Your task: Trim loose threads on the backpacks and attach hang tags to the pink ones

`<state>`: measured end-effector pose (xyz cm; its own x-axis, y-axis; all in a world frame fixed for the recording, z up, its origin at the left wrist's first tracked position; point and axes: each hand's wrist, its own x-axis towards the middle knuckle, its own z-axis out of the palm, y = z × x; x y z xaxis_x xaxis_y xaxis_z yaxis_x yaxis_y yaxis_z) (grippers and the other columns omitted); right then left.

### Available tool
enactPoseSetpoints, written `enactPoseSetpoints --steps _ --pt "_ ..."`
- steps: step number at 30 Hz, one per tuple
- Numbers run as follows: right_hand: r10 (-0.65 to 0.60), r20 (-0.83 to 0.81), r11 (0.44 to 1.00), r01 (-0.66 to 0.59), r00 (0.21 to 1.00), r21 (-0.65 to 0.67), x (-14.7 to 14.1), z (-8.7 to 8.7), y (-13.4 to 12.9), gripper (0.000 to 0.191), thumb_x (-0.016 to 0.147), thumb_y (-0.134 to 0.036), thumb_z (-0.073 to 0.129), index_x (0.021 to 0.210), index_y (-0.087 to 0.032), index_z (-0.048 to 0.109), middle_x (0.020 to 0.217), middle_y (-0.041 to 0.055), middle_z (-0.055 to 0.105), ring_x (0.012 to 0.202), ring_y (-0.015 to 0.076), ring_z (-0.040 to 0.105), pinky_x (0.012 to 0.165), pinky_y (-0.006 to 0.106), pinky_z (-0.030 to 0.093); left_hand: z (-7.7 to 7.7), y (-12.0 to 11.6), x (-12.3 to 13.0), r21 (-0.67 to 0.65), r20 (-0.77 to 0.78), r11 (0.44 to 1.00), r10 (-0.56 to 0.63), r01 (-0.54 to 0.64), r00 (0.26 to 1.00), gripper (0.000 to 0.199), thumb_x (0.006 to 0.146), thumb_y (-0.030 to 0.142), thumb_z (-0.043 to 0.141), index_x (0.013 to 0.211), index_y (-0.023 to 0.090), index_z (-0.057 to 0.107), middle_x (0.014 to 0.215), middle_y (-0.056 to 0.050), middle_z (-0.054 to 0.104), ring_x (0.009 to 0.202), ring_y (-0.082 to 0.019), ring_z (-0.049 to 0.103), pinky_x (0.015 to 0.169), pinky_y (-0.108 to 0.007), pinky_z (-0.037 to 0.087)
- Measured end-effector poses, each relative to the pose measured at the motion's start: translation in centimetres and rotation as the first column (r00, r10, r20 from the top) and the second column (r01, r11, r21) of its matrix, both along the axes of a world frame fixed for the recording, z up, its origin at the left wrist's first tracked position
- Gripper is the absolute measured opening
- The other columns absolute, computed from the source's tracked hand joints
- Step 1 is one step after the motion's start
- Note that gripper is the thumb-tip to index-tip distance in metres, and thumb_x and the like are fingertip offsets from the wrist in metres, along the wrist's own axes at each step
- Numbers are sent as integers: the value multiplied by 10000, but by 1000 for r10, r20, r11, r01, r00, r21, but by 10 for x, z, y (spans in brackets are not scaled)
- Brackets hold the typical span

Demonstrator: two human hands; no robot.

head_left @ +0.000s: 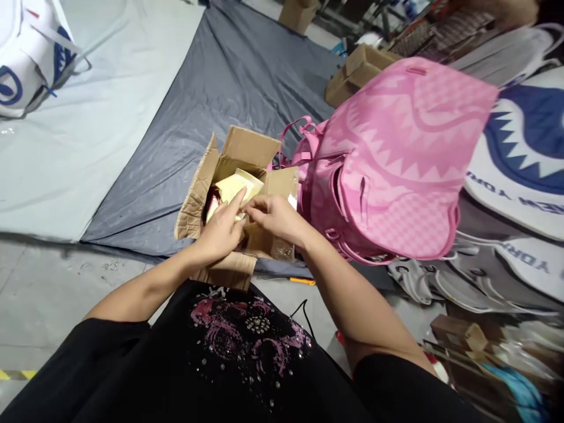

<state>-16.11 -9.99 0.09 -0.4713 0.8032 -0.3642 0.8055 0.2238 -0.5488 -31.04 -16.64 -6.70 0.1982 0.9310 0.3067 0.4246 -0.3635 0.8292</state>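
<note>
An open cardboard box point(192, 197) sits in front of me with its flaps spread. Inside it lie flat pale yellow packets point(238, 183), which look like paper or card, and something dark red point(212, 198) at the left wall. My left hand point(221, 232) reaches in from the left, its fingers closed at a packet and its index finger lying along the top. Close against it, my right hand point(275, 216) pinches with thumb and fingers. Whatever is between those fingertips is too small to make out.
A large pink backpack point(396, 158) stands right of the box, with white-and-blue bags point(524, 147) stacked beyond. Grey sheeting point(247, 64) covers the surface beneath the box. An orange cutter point(302, 281) lies near the front edge. Another person's arm point(506, 12) shows at top right.
</note>
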Motion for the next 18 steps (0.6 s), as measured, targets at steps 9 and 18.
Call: enactPoseSetpoints --steps 9,18 --pt "-175 -186 957 211 967 197 47 3 -55 173 901 -181 534 846 -140 693 774 14 695 703 111 603 679 246 420 5 18 -37 195 -534 972 -7 131 845 221 924 233 511 912 181 726 784 -63 748 670 -192 666 598 -276 444" --pt "-136 -304 944 216 943 248 64 24 -52 134 888 -208 567 864 -161 690 757 8 673 688 115 593 661 262 405 61 14 -12 164 -564 979 -6 119 826 217 900 201 525 957 186 734 807 -49 758 699 -187 688 584 -273 420"
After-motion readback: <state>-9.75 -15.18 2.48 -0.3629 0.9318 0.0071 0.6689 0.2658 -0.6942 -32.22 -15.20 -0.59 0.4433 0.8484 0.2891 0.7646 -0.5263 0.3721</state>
